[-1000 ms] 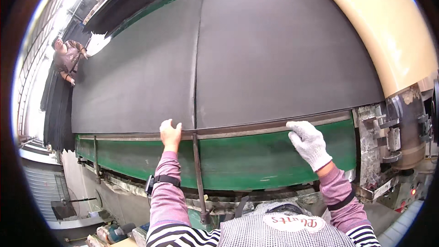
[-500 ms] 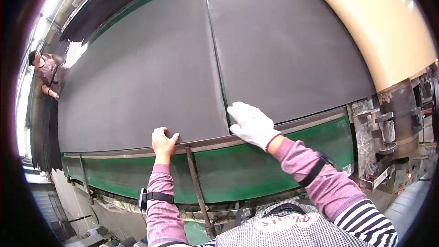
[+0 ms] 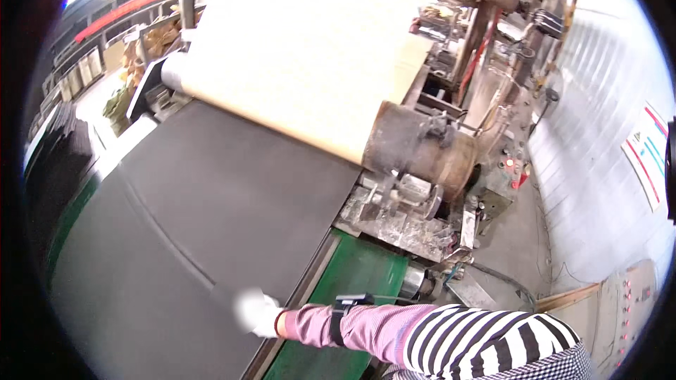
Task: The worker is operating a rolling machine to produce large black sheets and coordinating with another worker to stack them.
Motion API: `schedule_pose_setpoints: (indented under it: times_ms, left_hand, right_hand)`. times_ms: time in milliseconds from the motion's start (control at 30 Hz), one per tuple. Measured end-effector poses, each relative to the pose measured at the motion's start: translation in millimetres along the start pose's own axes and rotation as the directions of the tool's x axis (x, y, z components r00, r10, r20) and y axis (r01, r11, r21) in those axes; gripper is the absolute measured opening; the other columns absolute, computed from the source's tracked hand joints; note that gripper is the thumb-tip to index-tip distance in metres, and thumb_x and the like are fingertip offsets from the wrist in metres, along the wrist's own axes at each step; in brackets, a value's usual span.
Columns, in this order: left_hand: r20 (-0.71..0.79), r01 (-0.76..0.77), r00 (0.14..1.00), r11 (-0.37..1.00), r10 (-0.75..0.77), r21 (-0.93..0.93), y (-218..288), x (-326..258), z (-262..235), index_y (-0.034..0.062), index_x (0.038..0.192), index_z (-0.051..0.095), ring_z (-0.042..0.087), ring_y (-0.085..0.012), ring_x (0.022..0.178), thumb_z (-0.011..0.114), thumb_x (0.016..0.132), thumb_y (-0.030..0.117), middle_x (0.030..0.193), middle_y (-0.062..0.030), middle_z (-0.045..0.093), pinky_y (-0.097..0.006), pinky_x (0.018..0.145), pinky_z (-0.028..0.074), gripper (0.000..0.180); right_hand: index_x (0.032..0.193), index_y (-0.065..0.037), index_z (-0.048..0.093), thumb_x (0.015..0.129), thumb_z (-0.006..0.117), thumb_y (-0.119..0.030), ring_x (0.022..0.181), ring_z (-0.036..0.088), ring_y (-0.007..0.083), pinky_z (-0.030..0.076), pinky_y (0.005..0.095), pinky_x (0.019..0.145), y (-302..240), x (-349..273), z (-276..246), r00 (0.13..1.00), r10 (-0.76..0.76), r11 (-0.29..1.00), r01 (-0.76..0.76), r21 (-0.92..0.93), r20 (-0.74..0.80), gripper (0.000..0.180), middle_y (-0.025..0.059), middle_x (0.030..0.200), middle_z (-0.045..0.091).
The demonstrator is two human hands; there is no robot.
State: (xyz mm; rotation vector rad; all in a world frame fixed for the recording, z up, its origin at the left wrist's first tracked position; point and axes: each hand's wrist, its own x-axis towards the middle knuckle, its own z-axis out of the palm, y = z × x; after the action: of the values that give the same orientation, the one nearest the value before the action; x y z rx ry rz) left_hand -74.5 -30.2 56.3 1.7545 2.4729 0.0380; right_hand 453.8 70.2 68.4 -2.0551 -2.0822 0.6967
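Observation:
My right hand (image 3: 260,314), in a white glove, is over the near edge of the dark grey sheets lying on the green belt (image 3: 358,271). It is close to the seam (image 3: 172,248) where the far sheet (image 3: 239,181) meets the near sheet (image 3: 134,274). Motion blurs the glove, so its fingers cannot be made out, nor whether it touches the sheet. My left hand is out of the picture.
A broad tan sheet (image 3: 303,49) runs up from the roller end (image 3: 401,144) beyond the dark sheets. Metal machine parts (image 3: 415,229) stand beside the belt. A control panel (image 3: 623,317) is at lower right, and dark sheets (image 3: 60,151) hang at left.
The view has swung right toward the roller and machine. My left hand and the other person have left the picture. A raised ridge now shows along the seam, where a gap showed before.

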Motion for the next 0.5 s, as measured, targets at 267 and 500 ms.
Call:
schedule_pose_setpoints:
  times_ms: [267, 500]
  left_hand:
    - [-0.006, -0.249, 0.968, 0.951, 0.253, -0.183, 22, -9, 35, 0.0018, 0.089, 0.072, 0.061, -0.0308, 0.092, 0.067, 0.085, 0.031, 0.093, -0.0151, 0.065, -0.04, 0.085, 0.048, 0.03]
    - [0.185, -0.312, 0.91, 0.907, 0.371, -0.284, 61, -1, 23, 0.0054, 0.095, 0.077, 0.04, -0.0356, 0.13, 0.065, 0.087, 0.034, 0.134, -0.022, 0.052, -0.045, 0.11, 0.03, 0.032]
  right_hand:
    - [0.091, -0.003, 0.07, 0.08, 0.061, -0.01, 0.088, 0.069, 0.0331, 0.055, 0.0415, 0.077, 66, -8, -23, 0.98, -0.117, 0.96, 0.071, -0.269, -0.16, 0.016, 0.0179, 0.094, 0.068]
    - [0.092, -0.007, 0.071, 0.085, 0.057, -0.014, 0.094, 0.068, 0.0308, 0.056, 0.0422, 0.077, 119, -14, -54, 0.966, 0.027, 0.978, -0.079, -0.193, -0.258, 0.017, 0.0135, 0.1, 0.068]
